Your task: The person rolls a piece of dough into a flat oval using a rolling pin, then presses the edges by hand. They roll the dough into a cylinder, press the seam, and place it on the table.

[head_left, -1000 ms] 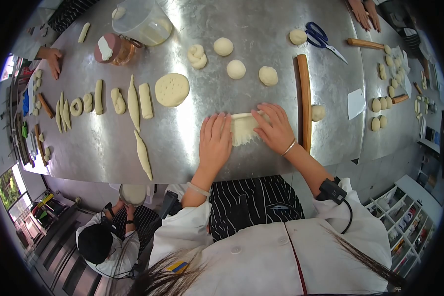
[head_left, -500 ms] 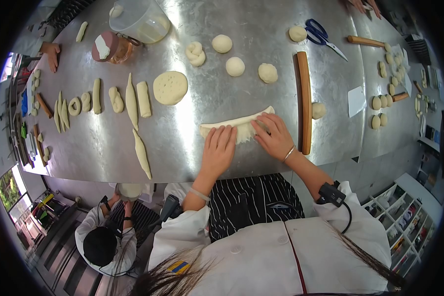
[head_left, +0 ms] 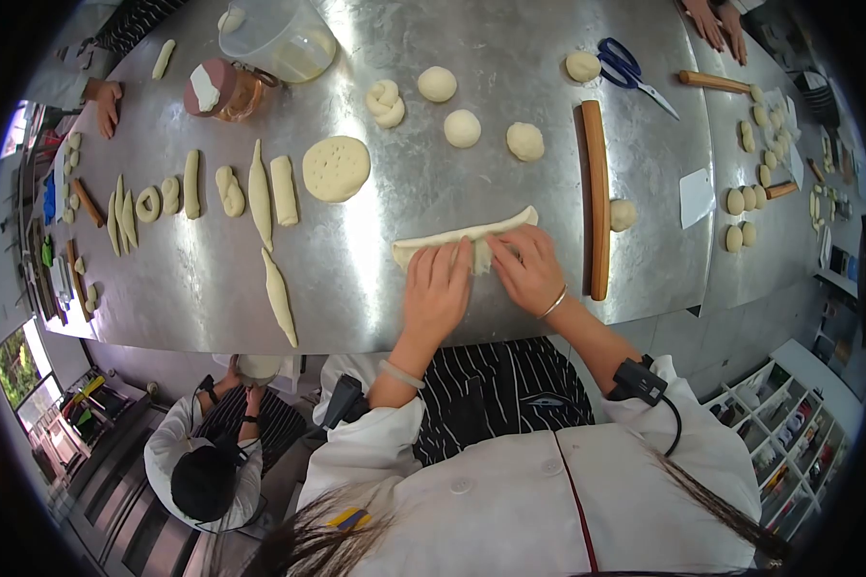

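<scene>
A flattened strip of dough [head_left: 467,234] with a rolled far edge lies on the metal table before me. My left hand [head_left: 437,287] presses its fingertips on the near side of the strip, left of its middle. My right hand [head_left: 527,271] has its thumb and fingers close together on the strip, right of its middle. A ragged bit of the near edge shows between the hands. To the left of the strip is a flat round dough [head_left: 336,169] dotted with holes, and to the right a wooden rolling pin [head_left: 595,200].
Dough balls [head_left: 462,128], a dough knot [head_left: 385,103] and blue-handled scissors [head_left: 635,75] lie farther back. Several shaped doughs [head_left: 260,197] line the left. A plastic tub [head_left: 281,43] stands behind a jar [head_left: 226,91]. Co-workers' hands [head_left: 717,24] rest at the far edge.
My left hand has moved right along the strip, and my right hand has shifted slightly left and nearer me, closing the gap. More of a co-worker's hands shows at the top right.
</scene>
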Tool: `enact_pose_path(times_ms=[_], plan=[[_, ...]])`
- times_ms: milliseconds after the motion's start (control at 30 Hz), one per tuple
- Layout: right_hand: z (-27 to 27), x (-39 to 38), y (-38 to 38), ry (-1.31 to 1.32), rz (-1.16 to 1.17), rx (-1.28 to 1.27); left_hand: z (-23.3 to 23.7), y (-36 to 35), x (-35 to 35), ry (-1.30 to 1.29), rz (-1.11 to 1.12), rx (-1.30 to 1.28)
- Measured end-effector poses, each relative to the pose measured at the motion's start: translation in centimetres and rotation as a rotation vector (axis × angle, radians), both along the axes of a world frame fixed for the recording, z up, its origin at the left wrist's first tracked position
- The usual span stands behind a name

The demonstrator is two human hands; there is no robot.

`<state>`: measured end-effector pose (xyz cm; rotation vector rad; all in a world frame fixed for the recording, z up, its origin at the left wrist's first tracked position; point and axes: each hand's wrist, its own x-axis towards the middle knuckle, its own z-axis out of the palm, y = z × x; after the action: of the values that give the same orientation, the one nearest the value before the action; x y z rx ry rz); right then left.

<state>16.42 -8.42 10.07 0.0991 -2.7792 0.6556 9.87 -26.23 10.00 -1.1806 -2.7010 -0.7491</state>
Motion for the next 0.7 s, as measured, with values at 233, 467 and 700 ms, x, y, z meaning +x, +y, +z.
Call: enact_pose_path(times_ms=[233, 467, 700], plan=[[-0.5, 0.0, -0.3, -0.014, 0.041, 0.020, -1.1, -0.2, 0.5, 0.029, -0.079, -0.033], [0.1, 0.6, 0.0, 0.015, 0.084, -0.037, -0.5, -0.7, 0.7, 0.000, -0.093, -0.003], [0.8, -1.4, -0.2, 0.046, 0.018, -0.071, 0.1, 0.6, -0.8, 0.009, 0.004, 0.028]])
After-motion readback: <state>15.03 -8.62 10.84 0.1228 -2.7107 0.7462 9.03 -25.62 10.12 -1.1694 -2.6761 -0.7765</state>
